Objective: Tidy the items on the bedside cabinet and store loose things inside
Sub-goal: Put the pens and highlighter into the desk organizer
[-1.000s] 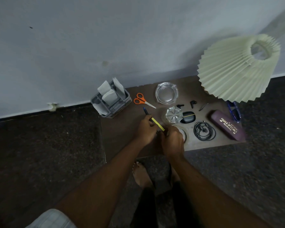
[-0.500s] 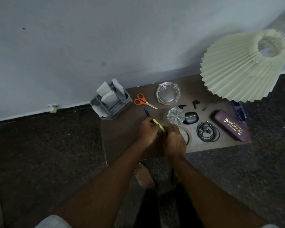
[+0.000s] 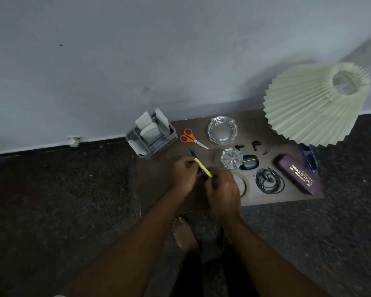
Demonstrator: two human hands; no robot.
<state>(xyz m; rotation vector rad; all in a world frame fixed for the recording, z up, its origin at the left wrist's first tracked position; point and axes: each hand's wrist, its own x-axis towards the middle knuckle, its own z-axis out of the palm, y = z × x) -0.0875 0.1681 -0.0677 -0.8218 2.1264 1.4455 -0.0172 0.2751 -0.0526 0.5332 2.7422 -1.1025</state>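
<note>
**Little has shifted: both hands still meet at the pens**

Nothing on the worktop (image 3: 156, 185) has changed place since a second ago. Only the view has drifted a little, and the two hands remain together at the front edge.

The left hand (image 3: 184, 174) has its fingers curled round the upper part of a yellow pen (image 3: 202, 167). The right hand (image 3: 223, 189) pinches the pen's lower end, so the pen is held slanted between them, just above the worktop. A dark blue pen (image 3: 192, 152) runs alongside it, its tip jutting out past the left hand. Which fingers hold that one I cannot tell.

Just beside the right hand lies a ring of tape (image 3: 244, 185), partly hidden by the knuckles. Beyond the hands sit a faceted glass piece (image 3: 231, 157) and a black earbud case (image 3: 250, 162), touching or nearly so. Two loose earbuds (image 3: 255, 144) lie behind them.

Orange scissors (image 3: 190, 138) and a glass ashtray (image 3: 222, 130) lie nearer the wall. A grey organiser (image 3: 152, 144) holding white papers stands at the left corner. To the right are a coiled black cable (image 3: 269, 181), a purple spectacle case (image 3: 299, 176) and blue glasses (image 3: 308, 156), which lie under a pleated lampshade (image 3: 308, 108).

A bare foot (image 3: 183, 232) stands on the dark floor below.
</note>
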